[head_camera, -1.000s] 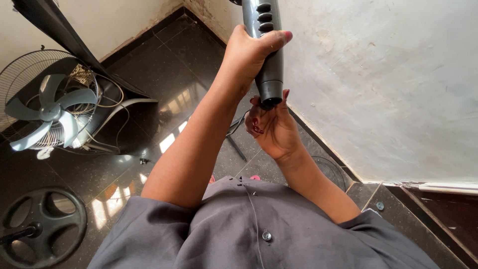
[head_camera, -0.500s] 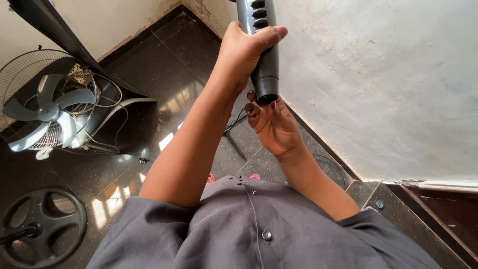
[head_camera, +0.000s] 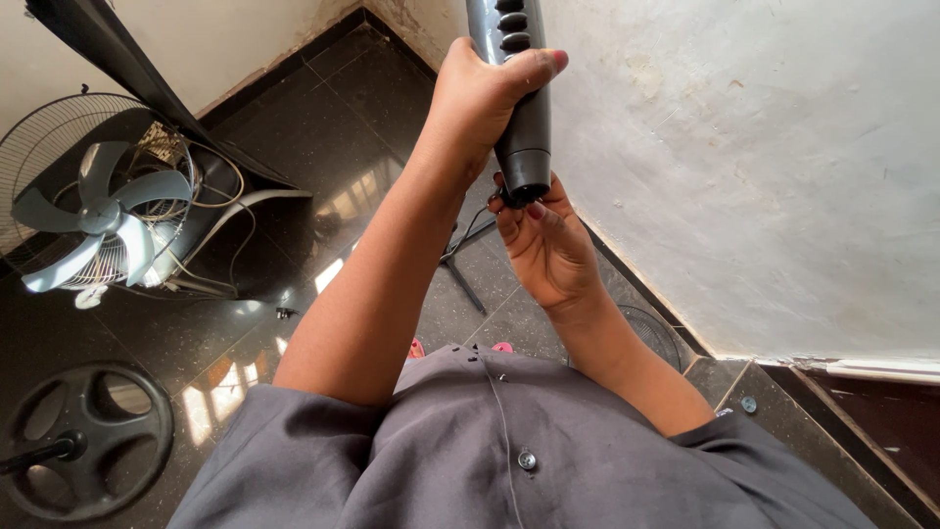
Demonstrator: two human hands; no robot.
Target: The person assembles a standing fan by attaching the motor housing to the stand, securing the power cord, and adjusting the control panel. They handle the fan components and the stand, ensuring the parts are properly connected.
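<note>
Up near the white wall (head_camera: 764, 176), the left hand (head_camera: 480, 98) is gripping a dark fan column (head_camera: 521, 108) with push buttons, fingers closed tight around it. Right below, the right hand (head_camera: 548, 245) is cupping the column's open bottom end, fingers curled and touching the rim. Over on the left, a fan head (head_camera: 93, 211) and round base (head_camera: 88, 441) are sitting on the dark tiled floor (head_camera: 323, 127).

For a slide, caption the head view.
Left hand grips a dark fan column; right hand at its lower end.
</note>
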